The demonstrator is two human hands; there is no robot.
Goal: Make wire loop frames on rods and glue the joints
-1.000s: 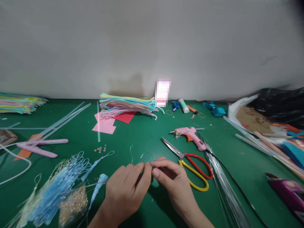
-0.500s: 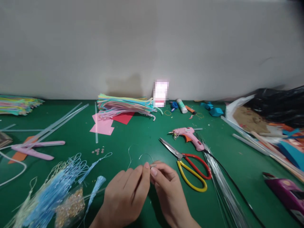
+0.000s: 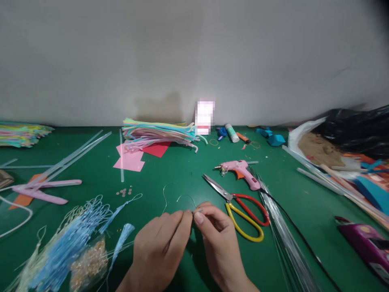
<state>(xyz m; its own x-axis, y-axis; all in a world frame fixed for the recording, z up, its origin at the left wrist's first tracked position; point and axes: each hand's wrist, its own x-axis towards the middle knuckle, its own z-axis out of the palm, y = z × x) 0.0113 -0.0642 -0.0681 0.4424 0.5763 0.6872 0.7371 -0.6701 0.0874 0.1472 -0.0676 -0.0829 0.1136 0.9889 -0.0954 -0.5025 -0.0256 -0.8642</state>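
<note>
My left hand [image 3: 162,245] and my right hand [image 3: 216,239] meet low in the middle over the green table [image 3: 182,170]. Both pinch a thin silver wire [image 3: 182,197], whose curved ends loop up just beyond my fingertips. Something tiny sits between my right thumb and forefinger; I cannot make it out. Red-and-yellow scissors [image 3: 243,209] lie open just right of my right hand. A pink glue gun [image 3: 241,171] rests behind them.
Blue and cream tassels [image 3: 69,235] and a bag of beads [image 3: 88,261] lie at the lower left. A bundle of silver wires [image 3: 285,239] runs down the right. Pastel foam strips [image 3: 158,134], pink paper [image 3: 130,160], a glue stick [image 3: 231,132] and clutter fill the back and right.
My hands stay pinched on the wire, shifting slightly toward me and closer together. The view has drifted a little; nothing on the table moved.
</note>
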